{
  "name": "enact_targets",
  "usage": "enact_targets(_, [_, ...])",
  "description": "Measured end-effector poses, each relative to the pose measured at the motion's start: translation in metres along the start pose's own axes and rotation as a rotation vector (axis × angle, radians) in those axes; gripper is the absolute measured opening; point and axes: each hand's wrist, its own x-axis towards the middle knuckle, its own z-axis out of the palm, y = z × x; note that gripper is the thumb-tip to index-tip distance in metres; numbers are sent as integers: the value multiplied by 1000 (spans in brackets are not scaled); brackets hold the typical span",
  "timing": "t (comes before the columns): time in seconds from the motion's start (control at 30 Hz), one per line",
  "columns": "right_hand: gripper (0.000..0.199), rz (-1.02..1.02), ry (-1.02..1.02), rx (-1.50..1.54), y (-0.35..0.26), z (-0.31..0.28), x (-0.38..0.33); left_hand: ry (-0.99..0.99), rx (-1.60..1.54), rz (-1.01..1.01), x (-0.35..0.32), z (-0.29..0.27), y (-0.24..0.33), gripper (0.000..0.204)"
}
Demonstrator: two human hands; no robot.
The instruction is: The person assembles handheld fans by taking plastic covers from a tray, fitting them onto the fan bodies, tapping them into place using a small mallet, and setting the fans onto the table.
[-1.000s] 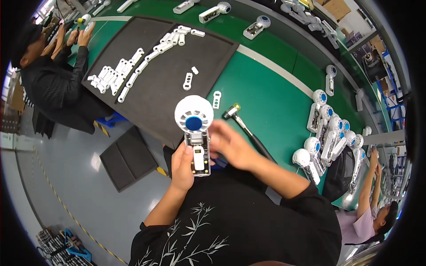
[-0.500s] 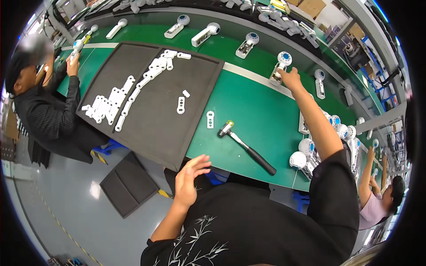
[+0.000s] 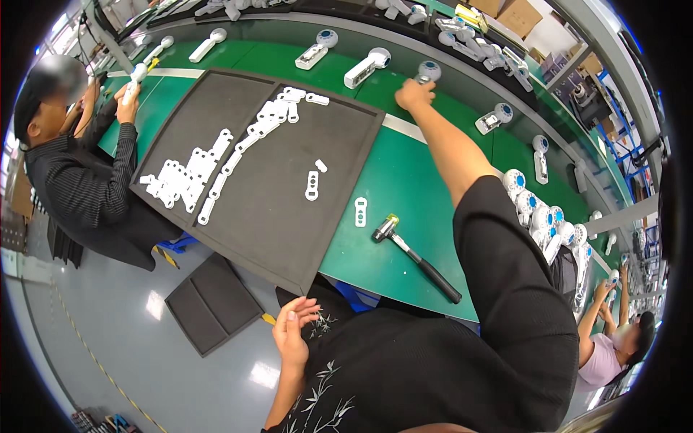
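Note:
At the far side of the bench, my right hand (image 3: 416, 94) is closed around the handle of a white handheld fan (image 3: 430, 70) with a round head; the hand hides most of that handle. My left hand (image 3: 291, 333) hangs low in front of my body, near the close corner of the dark tray (image 3: 278, 249). Its fingers are loosely bent and apart, with nothing in them. On the green bench lie a single white cover plate (image 3: 361, 212) and a black-handled mallet (image 3: 417, 257).
White cover plates (image 3: 173, 184) lie in the tray. More fans (image 3: 495, 117) line the far strip, and a heap of fans (image 3: 543, 217) stands right of my right arm. Co-workers sit at left (image 3: 79, 180) and right (image 3: 610, 350). A second dark tray (image 3: 214, 307) is below the bench.
My right hand has moved left from one fan to the neighbouring fan and closed on it. My left hand has dropped lower. The whole view has shifted slightly.

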Motion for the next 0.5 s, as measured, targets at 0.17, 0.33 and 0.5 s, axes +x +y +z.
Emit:
enact_targets(0.17, [95,187,-105,305,-89,-8,-28,109,-41,-41,-12,-12,-13,46])
enact_targets(0.33, [105,258,41,245,-154,34,-55,278,-48,13,-26,-14,-11,47])
enact_targets(0.5, [84,300,12,-2,-98,13,9,139,-24,2,-19,-8,-11,48])
